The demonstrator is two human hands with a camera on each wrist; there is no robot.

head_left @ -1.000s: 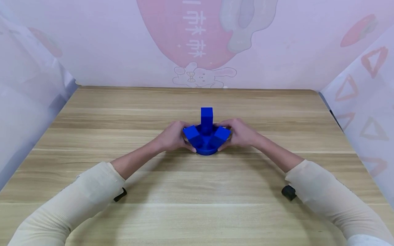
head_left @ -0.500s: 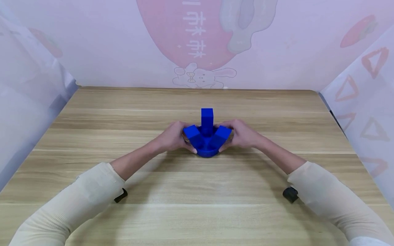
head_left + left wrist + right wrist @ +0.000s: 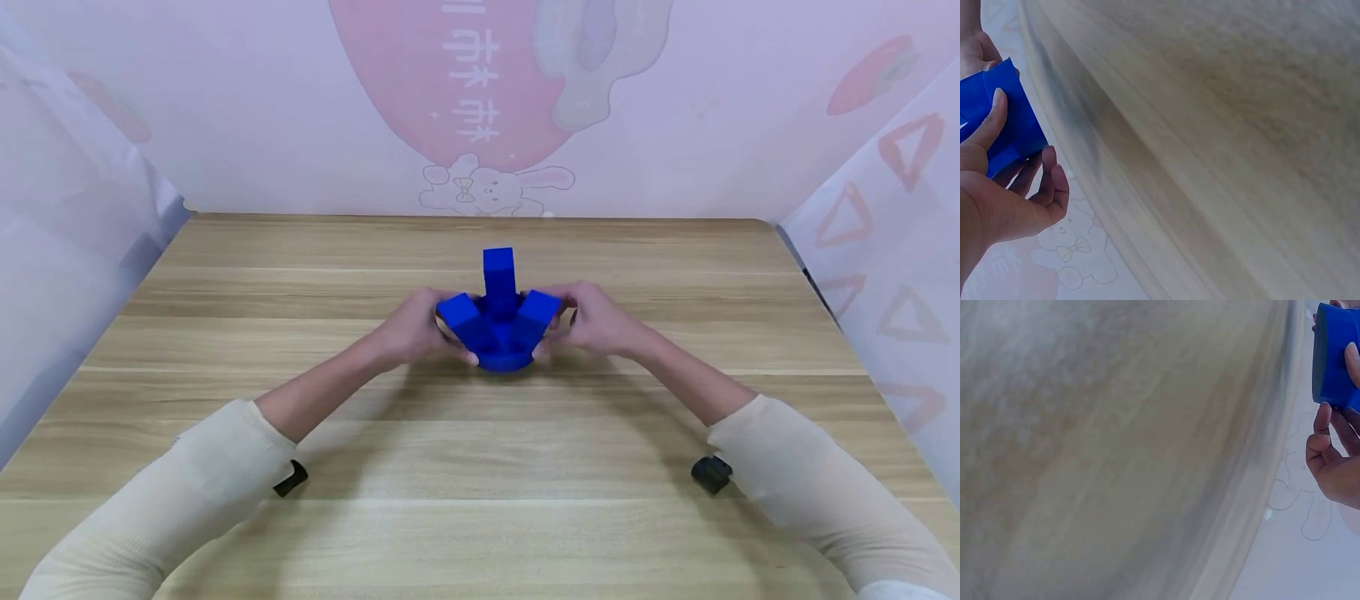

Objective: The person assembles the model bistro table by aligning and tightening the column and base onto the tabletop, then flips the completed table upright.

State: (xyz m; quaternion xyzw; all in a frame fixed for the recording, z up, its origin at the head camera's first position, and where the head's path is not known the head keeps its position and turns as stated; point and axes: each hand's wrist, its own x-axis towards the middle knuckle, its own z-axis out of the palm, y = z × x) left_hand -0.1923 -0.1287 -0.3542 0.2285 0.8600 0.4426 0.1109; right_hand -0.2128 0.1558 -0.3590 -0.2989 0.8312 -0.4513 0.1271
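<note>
Between both hands at mid-table in the head view is a blue three-pronged piece (image 3: 504,361), with a round base and three square-ended arms splaying upward. My left hand (image 3: 411,327) grips its left side, thumb near the front of the base. The right hand (image 3: 602,321) holds the opposite side, its far fingers partly hidden behind an arm. In the left wrist view, the left thumb presses the blue side wall (image 3: 1021,128) and fingers curl beneath. The flat underside (image 3: 1318,359) shows in the right wrist view, so the piece is held off the table.
The wood-grain table (image 3: 480,467) stretches around the hands. A pale printed panel (image 3: 262,108) stands along its back edge, with white sheets (image 3: 67,208) at the sides. Dark wrist-camera parts (image 3: 711,474) stick out below the sleeves.
The blue piece has shifted slightly up and left in the head view and tilted a little. My right hand sits slightly farther right, with its fingers spread more.
</note>
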